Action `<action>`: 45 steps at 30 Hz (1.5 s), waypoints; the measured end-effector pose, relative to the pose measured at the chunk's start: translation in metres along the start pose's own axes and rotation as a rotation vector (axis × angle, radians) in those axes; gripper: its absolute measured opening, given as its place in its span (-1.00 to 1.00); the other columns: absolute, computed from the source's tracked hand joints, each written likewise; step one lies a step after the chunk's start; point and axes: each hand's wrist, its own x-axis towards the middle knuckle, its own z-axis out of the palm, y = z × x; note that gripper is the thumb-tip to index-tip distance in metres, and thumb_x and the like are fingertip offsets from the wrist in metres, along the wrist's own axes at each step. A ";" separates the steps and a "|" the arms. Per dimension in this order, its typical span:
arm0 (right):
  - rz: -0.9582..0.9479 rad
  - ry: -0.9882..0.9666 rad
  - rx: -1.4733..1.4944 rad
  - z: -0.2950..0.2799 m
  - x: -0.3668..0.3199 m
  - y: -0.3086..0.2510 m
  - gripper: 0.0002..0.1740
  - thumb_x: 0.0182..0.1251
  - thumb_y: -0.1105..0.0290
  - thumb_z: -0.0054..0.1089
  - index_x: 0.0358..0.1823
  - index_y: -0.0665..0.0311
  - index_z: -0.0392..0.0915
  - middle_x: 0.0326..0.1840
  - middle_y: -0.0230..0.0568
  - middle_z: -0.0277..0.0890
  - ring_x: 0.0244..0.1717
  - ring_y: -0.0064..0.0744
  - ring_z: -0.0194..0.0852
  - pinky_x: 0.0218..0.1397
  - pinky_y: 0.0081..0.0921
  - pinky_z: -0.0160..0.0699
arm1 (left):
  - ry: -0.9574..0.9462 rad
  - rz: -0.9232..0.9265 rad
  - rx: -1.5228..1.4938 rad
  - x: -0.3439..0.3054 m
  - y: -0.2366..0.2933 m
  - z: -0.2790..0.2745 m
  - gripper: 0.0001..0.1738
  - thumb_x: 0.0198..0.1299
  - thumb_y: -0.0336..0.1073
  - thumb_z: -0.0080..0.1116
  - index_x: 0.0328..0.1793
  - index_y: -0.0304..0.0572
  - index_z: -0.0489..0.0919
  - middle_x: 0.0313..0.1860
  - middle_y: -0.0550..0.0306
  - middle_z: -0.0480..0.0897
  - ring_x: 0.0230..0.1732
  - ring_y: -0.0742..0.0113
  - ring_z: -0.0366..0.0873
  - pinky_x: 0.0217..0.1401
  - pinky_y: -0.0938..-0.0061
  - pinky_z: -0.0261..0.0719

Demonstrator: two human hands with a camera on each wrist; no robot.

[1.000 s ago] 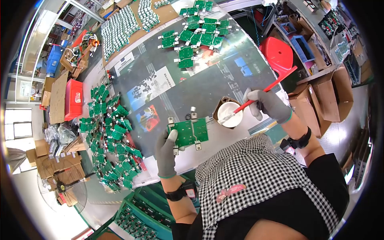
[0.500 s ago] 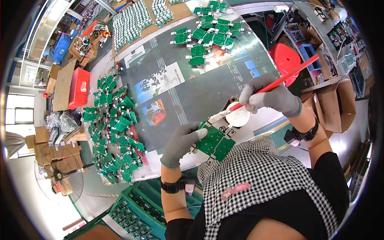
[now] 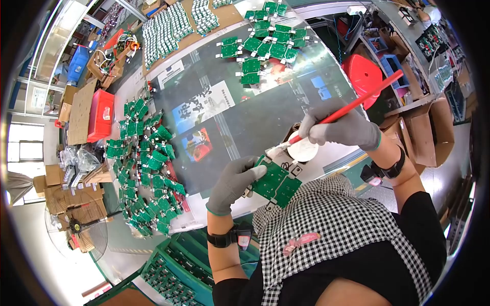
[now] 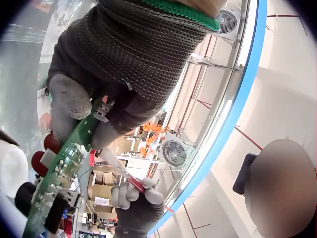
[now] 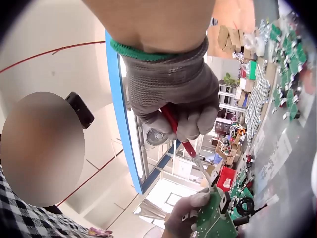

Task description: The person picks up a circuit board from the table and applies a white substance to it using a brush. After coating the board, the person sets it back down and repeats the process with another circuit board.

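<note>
In the head view my gloved left hand grips a green circuit board by its left edge, thumb on its upper face. The board is tilted in front of the apron. My gloved right hand holds a red-handled brush. The brush's pale, white-coated end meets the metal tab at the board's far corner, close to the left thumb. Behind the board stands a white cup, partly covered by the brush and right hand. The left wrist view shows black and red components on the board's underside.
A heap of green boards covers the table's left side. More boards lie at the far end, beside rows of small white parts. A red stool and cardboard boxes stand to the right; a red bin stands left.
The left hand has brought the board rightward and turned it toward the cup. The brush has gone from inside the cup to the board's corner. Over the last half second both hands shifted only slightly.
</note>
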 end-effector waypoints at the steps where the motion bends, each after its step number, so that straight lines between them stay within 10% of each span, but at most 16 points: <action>1: 0.027 0.010 0.019 -0.004 0.003 0.003 -0.84 0.04 0.51 0.12 -0.38 0.41 0.64 -0.54 -0.39 0.53 -0.52 -0.73 0.40 -0.46 -0.70 0.36 | 0.001 0.007 0.002 0.000 -0.001 0.000 -0.60 0.20 -0.17 0.19 -0.01 -0.39 0.61 -0.47 0.28 0.54 -0.62 0.61 0.39 -0.63 0.68 0.30; 12: -0.018 -0.097 0.007 -0.011 -0.017 0.008 -0.83 0.00 0.53 0.12 -0.39 0.42 0.65 -0.39 -0.31 0.63 -0.53 -0.70 0.38 -0.47 -0.68 0.37 | 0.087 -0.035 -0.040 -0.004 0.002 -0.013 -0.65 0.23 -0.19 0.15 -0.01 -0.32 0.62 -0.45 0.29 0.57 -0.55 0.63 0.41 -0.60 0.70 0.32; 16: 0.128 0.006 0.039 -0.011 -0.011 0.013 -0.80 -0.10 0.61 0.13 -0.41 0.41 0.67 -0.62 -0.33 0.53 -0.59 -0.66 0.41 -0.53 -0.67 0.33 | 0.100 -0.035 -0.058 -0.003 0.004 -0.011 -0.67 0.22 -0.20 0.16 -0.03 -0.32 0.63 -0.44 0.29 0.58 -0.54 0.64 0.42 -0.59 0.70 0.31; 19: 0.146 -0.002 -0.017 -0.020 -0.013 0.013 -0.81 -0.01 0.54 0.09 -0.37 0.38 0.66 -0.37 -0.32 0.64 -0.54 -0.72 0.35 -0.47 -0.70 0.35 | 0.118 -0.007 -0.059 -0.003 0.002 -0.011 -0.66 0.21 -0.19 0.16 -0.04 -0.32 0.63 -0.42 0.30 0.59 -0.50 0.64 0.42 -0.52 0.69 0.33; 25: -0.178 -0.083 -0.129 -0.010 -0.014 0.008 -0.83 0.02 0.51 0.12 -0.38 0.37 0.66 -0.47 -0.40 0.58 -0.49 -0.69 0.40 -0.45 -0.69 0.37 | 0.117 -0.018 -0.017 -0.002 0.001 -0.016 -0.65 0.22 -0.16 0.15 -0.05 -0.32 0.63 -0.39 0.30 0.59 -0.45 0.60 0.44 -0.44 0.66 0.35; 29: 0.072 0.027 -0.096 -0.017 -0.008 0.010 -0.83 0.09 0.51 0.08 -0.36 0.39 0.64 -0.50 -0.37 0.55 -0.47 -0.68 0.43 -0.43 -0.68 0.41 | 0.192 0.056 -0.053 -0.001 -0.004 -0.015 -0.67 0.23 -0.19 0.13 -0.05 -0.33 0.61 -0.35 0.23 0.59 -0.44 0.53 0.49 -0.51 0.66 0.42; 35: -0.120 0.166 0.147 0.000 -0.024 0.005 -0.82 0.18 0.50 0.03 -0.28 0.43 0.59 -0.52 -0.31 0.52 -0.48 -0.66 0.43 -0.40 -0.63 0.45 | 0.329 0.439 -0.627 0.017 -0.005 0.000 -0.58 0.25 -0.35 0.05 0.21 -0.39 0.40 -0.04 -0.06 0.62 -0.10 0.17 0.66 -0.15 0.34 0.72; 45: -0.393 0.108 0.034 0.029 -0.015 0.032 -0.84 0.24 0.53 0.00 -0.25 0.40 0.58 -0.44 -0.29 0.51 -0.43 -0.61 0.40 -0.34 -0.56 0.38 | 0.519 0.575 -0.726 0.043 0.006 0.034 -0.68 0.27 -0.41 0.03 0.12 -0.36 0.39 -0.13 -0.03 0.63 -0.25 0.22 0.68 -0.21 0.44 0.66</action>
